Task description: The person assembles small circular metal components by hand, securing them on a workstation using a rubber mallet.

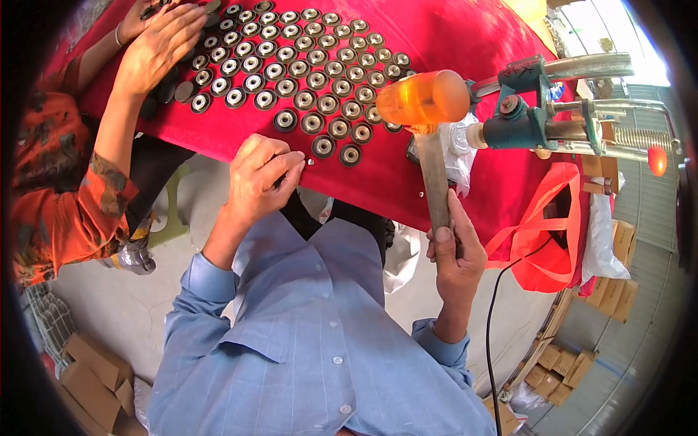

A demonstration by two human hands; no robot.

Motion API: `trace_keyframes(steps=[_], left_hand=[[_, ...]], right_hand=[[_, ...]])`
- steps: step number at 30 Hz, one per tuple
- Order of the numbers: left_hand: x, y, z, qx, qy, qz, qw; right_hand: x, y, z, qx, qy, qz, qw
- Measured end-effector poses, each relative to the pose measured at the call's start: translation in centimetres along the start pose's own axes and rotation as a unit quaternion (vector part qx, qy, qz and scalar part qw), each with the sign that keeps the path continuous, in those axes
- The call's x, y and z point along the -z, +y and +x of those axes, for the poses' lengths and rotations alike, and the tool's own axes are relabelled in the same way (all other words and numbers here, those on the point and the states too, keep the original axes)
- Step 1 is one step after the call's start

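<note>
My right hand (459, 261) grips the lower end of a mallet's flat handle. The mallet (416, 102) has a translucent orange head, held up over the right part of the red-covered table (254, 138). Close to the table's front edge, my left hand (263, 174) is closed with its fingers pinched together; whatever they hold, if anything, is hidden. A tiny pale piece (310, 162) lies just beside those fingertips. Beyond it, round dark-rimmed metal discs (313, 122) with silvery centres are spread in rows over the red cloth.
At left, a co-worker's hands (163, 47) are over plain dark discs (184, 91). A green hand press (516, 131) with a lever and spring stands right of the mallet. White plastic (459, 149) lies beneath it. An orange-red bag (545, 240) hangs at the right edge.
</note>
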State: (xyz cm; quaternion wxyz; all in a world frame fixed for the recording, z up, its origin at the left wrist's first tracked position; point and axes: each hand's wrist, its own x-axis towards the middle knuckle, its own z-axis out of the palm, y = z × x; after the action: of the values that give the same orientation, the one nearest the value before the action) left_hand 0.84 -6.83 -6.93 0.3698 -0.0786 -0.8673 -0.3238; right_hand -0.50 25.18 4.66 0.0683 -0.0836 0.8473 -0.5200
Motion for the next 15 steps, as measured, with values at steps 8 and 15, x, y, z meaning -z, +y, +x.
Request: trace_keyframes(steps=[8, 15], left_hand=[[0.0, 0.2, 0.2, -0.002, -0.002, 0.002, 1.0], [-0.1, 0.0, 0.2, -0.003, 0.0, 0.008, 1.0]], right_hand=[[-2.2, 0.1, 2.0, 0.047, -0.041, -0.063, 0.996], [-1.3, -2.0, 3.3, -0.005, -0.046, 0.002, 0.999]])
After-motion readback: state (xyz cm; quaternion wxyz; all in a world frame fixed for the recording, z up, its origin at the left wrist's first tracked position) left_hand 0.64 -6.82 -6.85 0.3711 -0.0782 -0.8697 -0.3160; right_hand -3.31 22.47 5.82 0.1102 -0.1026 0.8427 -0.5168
